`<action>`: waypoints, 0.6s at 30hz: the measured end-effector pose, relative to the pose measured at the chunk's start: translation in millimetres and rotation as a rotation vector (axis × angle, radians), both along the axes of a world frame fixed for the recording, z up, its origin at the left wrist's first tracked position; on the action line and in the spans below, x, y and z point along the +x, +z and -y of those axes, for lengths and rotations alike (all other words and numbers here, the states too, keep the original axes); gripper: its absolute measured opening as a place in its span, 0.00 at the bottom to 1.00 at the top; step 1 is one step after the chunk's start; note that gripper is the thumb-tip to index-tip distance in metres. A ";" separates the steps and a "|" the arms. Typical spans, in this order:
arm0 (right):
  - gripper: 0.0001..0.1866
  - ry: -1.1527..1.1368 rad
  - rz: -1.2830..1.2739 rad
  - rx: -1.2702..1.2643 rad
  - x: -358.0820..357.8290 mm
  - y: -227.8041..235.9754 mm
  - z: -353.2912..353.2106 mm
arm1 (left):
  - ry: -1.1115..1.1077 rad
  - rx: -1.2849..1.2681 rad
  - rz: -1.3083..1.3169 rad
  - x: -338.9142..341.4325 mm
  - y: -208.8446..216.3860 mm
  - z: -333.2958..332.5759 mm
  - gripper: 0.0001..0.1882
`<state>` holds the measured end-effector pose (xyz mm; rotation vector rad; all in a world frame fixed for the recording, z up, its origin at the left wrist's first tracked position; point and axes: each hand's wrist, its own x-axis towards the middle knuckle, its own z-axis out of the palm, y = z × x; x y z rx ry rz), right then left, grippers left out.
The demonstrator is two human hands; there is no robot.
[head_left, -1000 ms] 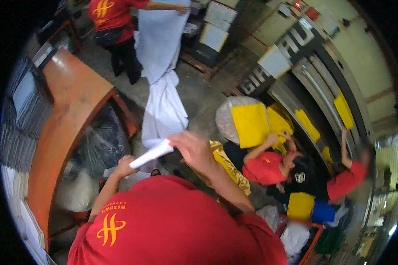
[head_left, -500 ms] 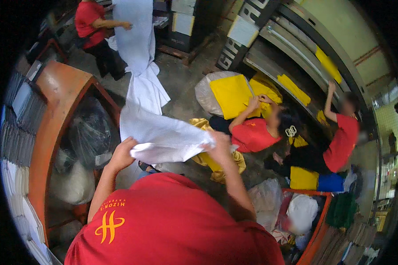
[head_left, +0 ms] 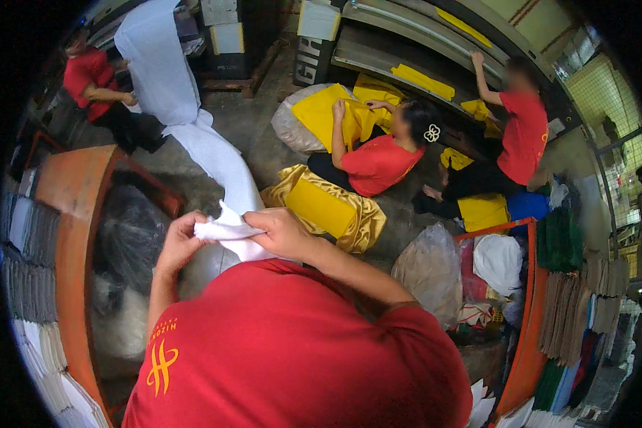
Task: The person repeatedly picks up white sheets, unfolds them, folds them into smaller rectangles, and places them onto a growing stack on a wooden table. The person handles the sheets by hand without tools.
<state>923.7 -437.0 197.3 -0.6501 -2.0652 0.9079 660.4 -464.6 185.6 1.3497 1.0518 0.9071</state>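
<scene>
A long white cloth (head_left: 208,146) runs from my hands across the floor to a co-worker at the far left. My left hand (head_left: 184,241) grips one part of its near end, fingers closed on the fabric. Close beside it, my right hand (head_left: 284,232) pinches another part of that end. Between the two hands the fabric is bunched, with a small peak sticking up. The far stretch of the cloth hangs upright next to the co-worker (head_left: 96,82), whose hand touches its edge.
An orange cabinet (head_left: 78,192) stands at left, beside stacks of folded cloths (head_left: 32,285). Two people in red shirts sit among yellow cloths (head_left: 324,118) at right, near a long grey machine (head_left: 399,53). A gold satin bundle (head_left: 367,207) and an orange-framed bin (head_left: 524,285) are nearer.
My hands have come closer together and nearer my body, bunching the cloth end that was spread between them. The whole view has shifted, with surroundings now further left.
</scene>
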 end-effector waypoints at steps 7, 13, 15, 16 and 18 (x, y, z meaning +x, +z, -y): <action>0.10 0.004 -0.063 0.049 -44.5 12.1 52.7 | 0.204 0.048 0.040 -1.1 -15.5 81.4 0.04; 0.11 0.057 0.075 -0.025 -43.1 41.8 101.8 | -0.009 0.722 -0.331 -9.9 6.3 108.6 0.07; 0.10 0.028 0.197 0.000 -32.6 59.9 117.8 | -0.056 0.732 -0.299 -4.7 14.4 113.8 0.08; 0.10 0.013 0.208 0.064 -27.4 70.1 124.3 | -0.097 0.727 -0.252 -1.1 16.9 116.5 0.08; 0.11 -0.011 0.272 0.231 -10.9 95.3 136.0 | -0.160 0.697 -0.145 10.3 19.3 118.3 0.08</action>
